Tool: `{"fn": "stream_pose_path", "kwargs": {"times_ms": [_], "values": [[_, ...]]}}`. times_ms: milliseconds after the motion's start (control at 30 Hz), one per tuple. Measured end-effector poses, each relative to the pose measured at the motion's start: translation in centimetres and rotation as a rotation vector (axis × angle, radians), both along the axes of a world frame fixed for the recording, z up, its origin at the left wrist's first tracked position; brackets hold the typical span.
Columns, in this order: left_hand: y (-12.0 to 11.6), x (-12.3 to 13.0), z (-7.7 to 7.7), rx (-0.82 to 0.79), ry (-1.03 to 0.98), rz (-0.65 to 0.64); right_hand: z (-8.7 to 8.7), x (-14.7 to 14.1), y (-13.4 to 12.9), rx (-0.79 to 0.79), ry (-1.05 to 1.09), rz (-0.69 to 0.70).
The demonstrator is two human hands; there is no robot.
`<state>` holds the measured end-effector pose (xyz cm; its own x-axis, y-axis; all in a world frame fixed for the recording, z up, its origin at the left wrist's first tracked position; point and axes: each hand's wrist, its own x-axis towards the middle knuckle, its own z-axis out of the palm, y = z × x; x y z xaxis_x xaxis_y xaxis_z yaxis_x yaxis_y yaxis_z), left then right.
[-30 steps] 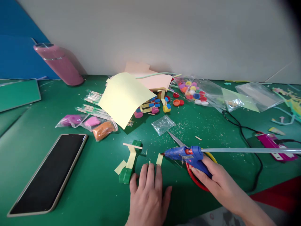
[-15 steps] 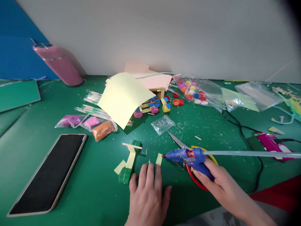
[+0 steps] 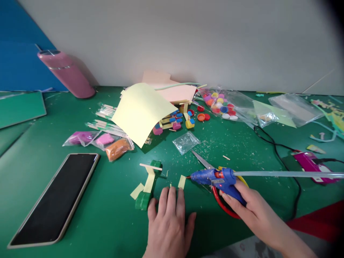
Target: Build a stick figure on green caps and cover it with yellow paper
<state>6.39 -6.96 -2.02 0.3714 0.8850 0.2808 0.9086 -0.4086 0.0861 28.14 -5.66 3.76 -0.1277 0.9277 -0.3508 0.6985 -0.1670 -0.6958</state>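
Observation:
My right hand is wrapped round the handle of a blue glue gun, which has a long clear glue stick coming out of its back. The nozzle points left, close to a small pale yellow paper strip. Flat on the table, my left hand has its fingers stretched out, one fingertip at the lower end of that strip. Left of it lie a green piece with a folded yellow strip and a thin white stick across its top. Under the glue gun are scissors, partly hidden.
A phone lies at the left. Behind are bagged clay, cotton swabs, a yellow paper sheet, colourful caps and a pink bottle. A black cable and a magenta device are at the right.
The glue gun has shifted very slightly to the right with my right hand. My left hand has stayed in place on the table.

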Motion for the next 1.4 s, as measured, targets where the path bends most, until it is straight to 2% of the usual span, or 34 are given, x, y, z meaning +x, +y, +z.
{"fn": "stream_pose_path", "kwargs": {"times_ms": [467,767,1067,1400], "values": [[0.1,0.0,0.0,0.000,0.003,0.006,0.3,-0.8,0.2,-0.016,0.088,0.045],[-0.1,0.1,0.2,-0.013,-0.003,0.007,0.1,-0.8,0.4,-0.022,0.081,0.035],[0.2,0.1,0.0,-0.022,-0.035,0.012,1.1,-0.6,0.2,-0.018,0.082,0.057],[0.1,-0.2,0.2,-0.077,-0.049,0.017,0.7,-0.1,-0.2,-0.037,0.049,0.070]]}}
